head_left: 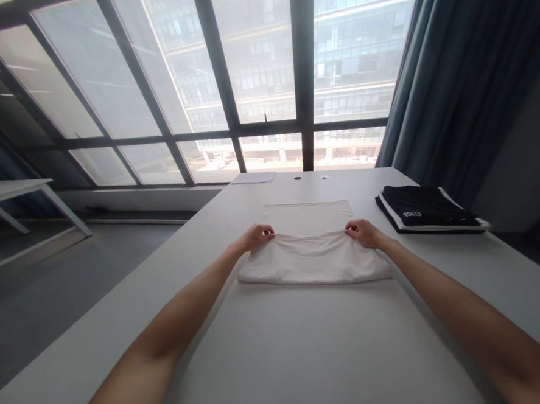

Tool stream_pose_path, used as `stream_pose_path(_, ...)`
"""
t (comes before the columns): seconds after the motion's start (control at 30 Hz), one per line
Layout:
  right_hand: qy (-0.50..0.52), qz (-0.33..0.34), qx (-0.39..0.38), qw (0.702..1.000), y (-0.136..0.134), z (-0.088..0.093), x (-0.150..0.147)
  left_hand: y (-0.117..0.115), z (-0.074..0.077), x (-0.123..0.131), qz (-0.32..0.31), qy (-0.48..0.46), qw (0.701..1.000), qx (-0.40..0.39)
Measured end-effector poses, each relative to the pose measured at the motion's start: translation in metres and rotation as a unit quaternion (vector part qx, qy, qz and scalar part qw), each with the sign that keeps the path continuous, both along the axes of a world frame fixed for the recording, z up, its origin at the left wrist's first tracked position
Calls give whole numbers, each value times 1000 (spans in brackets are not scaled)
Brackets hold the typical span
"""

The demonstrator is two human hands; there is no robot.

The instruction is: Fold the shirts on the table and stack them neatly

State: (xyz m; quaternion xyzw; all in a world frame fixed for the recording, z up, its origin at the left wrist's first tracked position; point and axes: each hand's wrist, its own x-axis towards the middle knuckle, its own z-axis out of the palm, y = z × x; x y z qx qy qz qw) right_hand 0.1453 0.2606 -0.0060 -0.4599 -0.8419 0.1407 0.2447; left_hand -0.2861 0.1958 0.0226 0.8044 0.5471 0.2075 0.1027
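A white cloth garment (pixel 316 261) lies partly folded on the white table, its near part doubled over toward the window. Beyond the fold, a flat single section of the same fabric shows. My left hand (pixel 259 237) pinches the left end of the folded edge between thumb and fingers. At the right end of that edge, my right hand (pixel 363 232) pinches the fabric in the same way. Between my hands the edge sags slightly, with soft wrinkles below it. Whether it is a shirt or another garment I cannot tell.
On the right of the table (pixel 288 355) sits a stack of folded black and white clothes (pixel 427 208). A white sheet (pixel 254 177) lies at the far left corner. Large windows stand behind, with a blue curtain (pixel 446 85) at right and another white table (pixel 14 191) at left.
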Motion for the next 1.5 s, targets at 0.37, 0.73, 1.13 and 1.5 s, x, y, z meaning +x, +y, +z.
stream_pose_path(0.37, -49, -23, -9, 998, 2, 4, -5, 4, 0, 1, 16, 22, 1000, -6)
stream_pose_path(0.73, -104, -98, 28, 989, -41, 32, -20, -32, 8, 31, 44, 38, 997, 59)
stream_pose_path(1.13, -152, -55, 49, 986, -115, -23, 0, -104, -30, 35, -1, 122, 992, -9)
stream_pose_path(1.5, -150, -20, 46, 987, -134, -21, -2, -125, -21, 40, -3, 160, 986, -53)
